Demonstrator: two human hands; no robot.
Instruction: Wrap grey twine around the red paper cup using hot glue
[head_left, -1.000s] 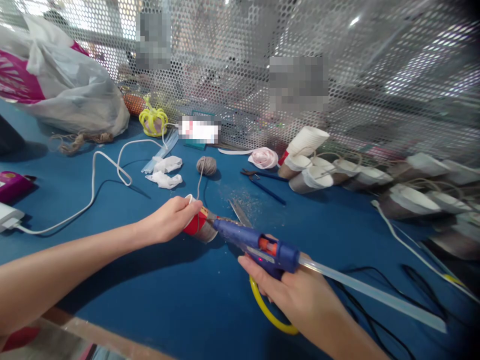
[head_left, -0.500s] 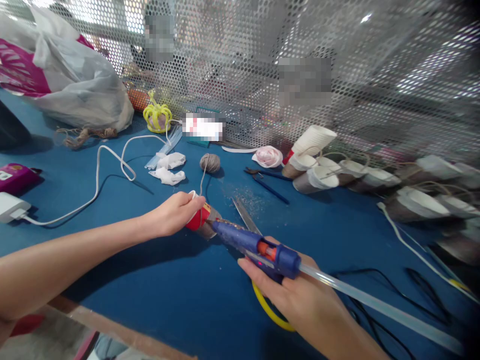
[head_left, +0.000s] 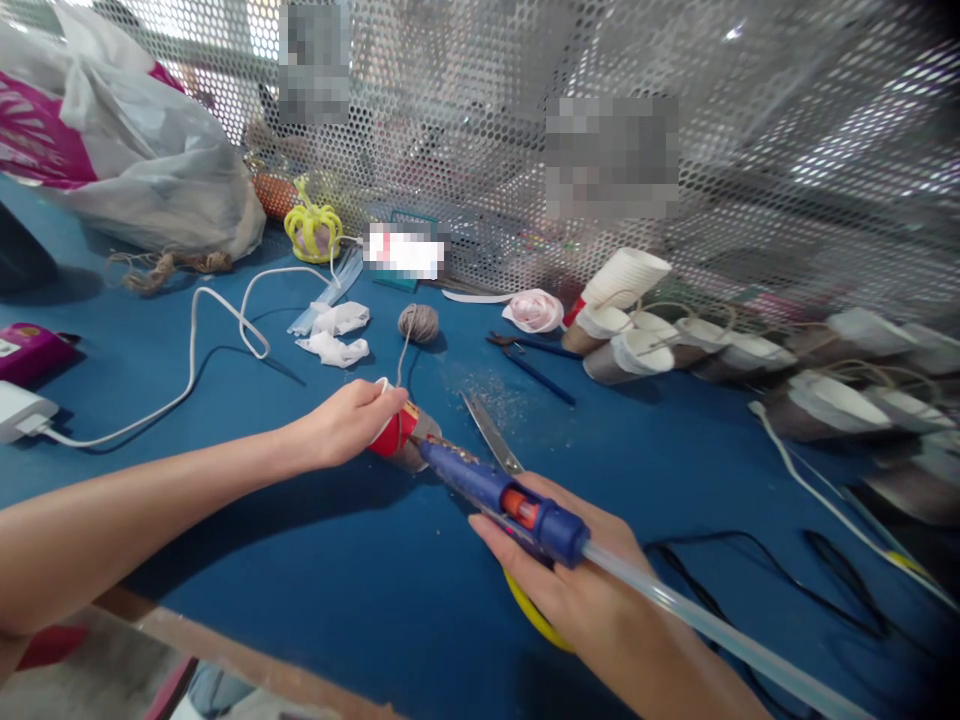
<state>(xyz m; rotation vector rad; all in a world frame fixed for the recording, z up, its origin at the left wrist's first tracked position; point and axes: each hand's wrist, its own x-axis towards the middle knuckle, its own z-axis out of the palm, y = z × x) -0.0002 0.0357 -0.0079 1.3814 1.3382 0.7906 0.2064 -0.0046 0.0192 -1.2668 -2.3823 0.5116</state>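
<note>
Item: red paper cup (head_left: 395, 436), lying on its side on the blue tabletop (head_left: 315, 560), near centre, partly wrapped in twine.
Left hand (head_left: 346, 422): fingers curled over the cup's rim end, pinning it to the table.
Right hand (head_left: 570, 570): fingers closed round the grip of a blue hot glue gun (head_left: 499, 490); nozzle touching or just short of the cup's wrapped side, which of the two cannot be told. A clear glue stick (head_left: 697, 625) juts from the gun's rear.
Step in hand, as judged: glue going onto the cup wall where the twine runs.
Next move calls for: a steady cup, a short bead, then twine from the ball of twine (head_left: 418, 322) pressed on, fingertips kept off hot glue.
Nearby: scissors (head_left: 491, 434) just behind the gun; finished wrapped cups (head_left: 637, 350) in a row at right; white cable (head_left: 187, 370) at left.
</note>
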